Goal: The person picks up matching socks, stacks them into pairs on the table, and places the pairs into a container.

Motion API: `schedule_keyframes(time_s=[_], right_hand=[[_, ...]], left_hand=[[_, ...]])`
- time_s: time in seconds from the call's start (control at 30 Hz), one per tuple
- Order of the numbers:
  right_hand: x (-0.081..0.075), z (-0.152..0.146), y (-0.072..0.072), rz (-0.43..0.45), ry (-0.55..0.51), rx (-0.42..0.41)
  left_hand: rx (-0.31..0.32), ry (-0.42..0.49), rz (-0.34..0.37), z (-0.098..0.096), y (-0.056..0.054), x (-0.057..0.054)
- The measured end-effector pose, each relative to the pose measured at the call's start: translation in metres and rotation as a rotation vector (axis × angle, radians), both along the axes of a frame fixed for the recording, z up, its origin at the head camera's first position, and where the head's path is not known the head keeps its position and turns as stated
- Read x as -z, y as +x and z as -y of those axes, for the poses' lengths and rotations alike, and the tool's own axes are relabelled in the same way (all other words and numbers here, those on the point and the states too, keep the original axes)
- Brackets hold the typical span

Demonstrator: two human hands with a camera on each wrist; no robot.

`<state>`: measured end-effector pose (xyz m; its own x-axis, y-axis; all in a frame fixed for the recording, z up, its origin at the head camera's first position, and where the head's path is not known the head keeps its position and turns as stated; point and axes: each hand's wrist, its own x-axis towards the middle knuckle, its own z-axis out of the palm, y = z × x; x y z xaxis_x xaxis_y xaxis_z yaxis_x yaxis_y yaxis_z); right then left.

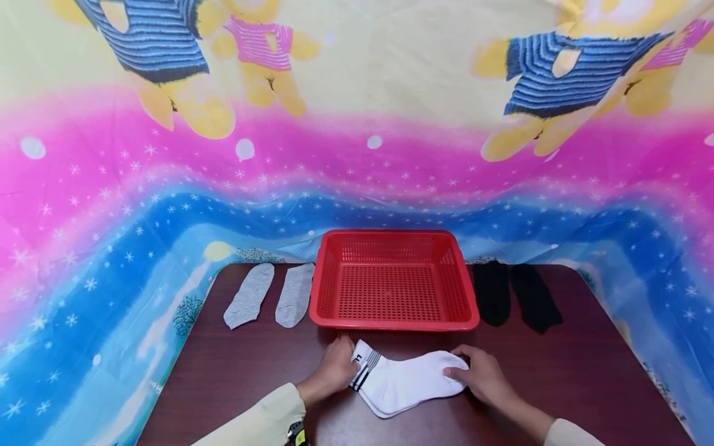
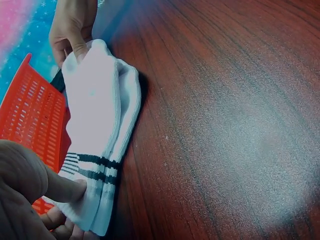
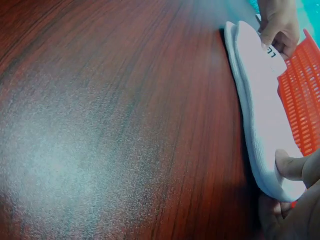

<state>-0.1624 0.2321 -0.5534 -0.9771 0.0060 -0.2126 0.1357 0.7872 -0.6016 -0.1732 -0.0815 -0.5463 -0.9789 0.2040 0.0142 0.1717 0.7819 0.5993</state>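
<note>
A pair of white socks (image 1: 409, 381) with black stripes at the cuff lies stacked, one sock over the other, in front of the red basket. My left hand (image 1: 338, 365) pinches the striped cuff end, thumb on top and fingers beneath, as the left wrist view shows on the socks (image 2: 95, 110). At the toe end, my right hand (image 1: 482, 375) pinches the fabric between thumb and fingers. In the right wrist view the thumb (image 3: 290, 165) presses on the upper sock. The two socks sit slightly offset along their lower edge.
A red plastic basket (image 1: 393, 325) with mesh walls stands just behind the socks. Two grey socks, one outer (image 1: 251, 296) and one inner (image 1: 294, 296), lie to its left. Two black socks (image 1: 492, 294) lie to its right on the dark wooden table (image 1: 602, 384). A printed cloth hangs behind.
</note>
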Motion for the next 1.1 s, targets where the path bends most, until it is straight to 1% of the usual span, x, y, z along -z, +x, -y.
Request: schedule_keyframes(time_s=[0.17, 0.3, 0.4, 0.5, 0.6, 0.7, 0.8, 0.83, 0.93, 1.03, 1.1], right_hand=[[-0.002, 0.001, 0.003, -0.039, -0.002, -0.006], [-0.001, -0.001, 0.003, -0.099, -0.04, -0.032], [-0.001, -0.003, 0.003, -0.122, -0.096, -0.051], [-0.003, -0.007, 0.006, -0.109, -0.192, -0.072], [-0.008, -0.012, 0.01, -0.058, -0.35, -0.103], [-0.016, -0.016, 0.013, 0.027, -0.528, -0.122], [-0.023, -0.019, 0.015, 0.1, -0.643, -0.12], [-0.026, -0.02, 0.015, 0.124, -0.668, -0.119], [-0.034, -0.022, 0.017, 0.179, -0.697, -0.108], [-0.044, -0.025, 0.019, 0.236, -0.719, -0.107], [-0.051, -0.027, 0.02, 0.276, -0.736, -0.106]], left_hand=[[0.032, -0.037, 0.005, 0.0, 0.0, 0.0], [0.052, -0.035, -0.007, 0.002, 0.001, -0.002], [0.057, 0.007, -0.023, 0.003, 0.002, -0.004], [0.062, 0.09, -0.011, 0.004, 0.003, -0.007], [0.068, 0.202, 0.054, 0.007, 0.005, -0.014], [0.072, 0.311, 0.173, 0.011, 0.008, -0.025], [0.068, 0.388, 0.286, 0.016, 0.011, -0.039], [0.067, 0.402, 0.32, 0.018, 0.012, -0.044], [0.075, 0.456, 0.392, 0.023, 0.014, -0.057], [0.106, 0.516, 0.458, 0.028, 0.016, -0.065], [0.133, 0.552, 0.488, 0.03, 0.016, -0.069]])
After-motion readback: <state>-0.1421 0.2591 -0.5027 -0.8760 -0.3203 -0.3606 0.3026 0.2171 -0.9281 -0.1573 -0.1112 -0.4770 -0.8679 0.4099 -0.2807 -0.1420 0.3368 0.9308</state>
